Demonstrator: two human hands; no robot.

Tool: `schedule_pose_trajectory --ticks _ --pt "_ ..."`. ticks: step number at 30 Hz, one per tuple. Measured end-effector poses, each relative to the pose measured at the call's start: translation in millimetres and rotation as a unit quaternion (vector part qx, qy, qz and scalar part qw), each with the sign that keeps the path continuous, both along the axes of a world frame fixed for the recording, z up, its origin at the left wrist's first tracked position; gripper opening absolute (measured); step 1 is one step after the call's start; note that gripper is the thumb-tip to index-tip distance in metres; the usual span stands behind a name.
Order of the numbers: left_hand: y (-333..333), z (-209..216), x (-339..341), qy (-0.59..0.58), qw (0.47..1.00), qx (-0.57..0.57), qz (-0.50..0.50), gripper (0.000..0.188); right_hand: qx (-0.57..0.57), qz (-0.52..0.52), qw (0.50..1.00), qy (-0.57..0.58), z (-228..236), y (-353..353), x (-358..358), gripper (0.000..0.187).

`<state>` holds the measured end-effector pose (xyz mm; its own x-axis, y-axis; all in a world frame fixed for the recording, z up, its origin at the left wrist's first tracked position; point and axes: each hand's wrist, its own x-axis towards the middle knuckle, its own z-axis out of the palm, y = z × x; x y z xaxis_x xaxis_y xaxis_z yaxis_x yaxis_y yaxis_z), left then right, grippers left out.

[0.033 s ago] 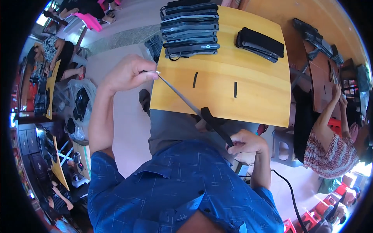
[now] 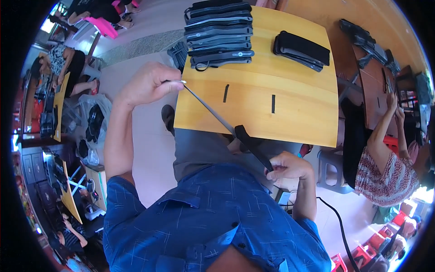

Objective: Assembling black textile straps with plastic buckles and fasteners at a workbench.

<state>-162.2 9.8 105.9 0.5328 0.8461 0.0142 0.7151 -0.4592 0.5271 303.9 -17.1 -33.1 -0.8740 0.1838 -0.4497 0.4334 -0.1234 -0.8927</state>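
A long, narrow strap (image 2: 210, 110) stretches taut on a slant in front of my body, just over the table's near edge. Its upper left part looks thin and grey, while the lower right part is a wider black band (image 2: 253, 148). My left hand (image 2: 156, 85) is closed on the upper end, where a small pale tip pokes out between thumb and finger. Lower and to the right, my right hand (image 2: 289, 167) pinches the black end. Where the two parts meet, a black loop or fold shows, its exact form unclear.
On the yellow wooden table (image 2: 299, 127) stand a tall stack of folded black-and-grey straps (image 2: 218, 36) and a smaller black stack (image 2: 301, 51). Two short black marks (image 2: 273, 104) are on its top. A grey stool (image 2: 333, 170) and a seated person (image 2: 385, 174) are to the right; a plastic bag (image 2: 95, 120) sits left.
The view has shifted very slightly, so the table and stacks sit a little further left. Both hands keep their hold on the strap.
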Motion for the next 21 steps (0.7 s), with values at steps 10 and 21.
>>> schedule_pose_trajectory --ticks 10,21 --pt "46 21 58 0.058 0.994 0.038 -0.086 0.037 -0.068 -0.132 0.986 -0.078 9 -18 62 0.022" --pt "79 85 75 0.027 0.985 0.161 -0.049 0.030 -0.139 -0.278 0.948 0.062 -27 -39 111 0.034"
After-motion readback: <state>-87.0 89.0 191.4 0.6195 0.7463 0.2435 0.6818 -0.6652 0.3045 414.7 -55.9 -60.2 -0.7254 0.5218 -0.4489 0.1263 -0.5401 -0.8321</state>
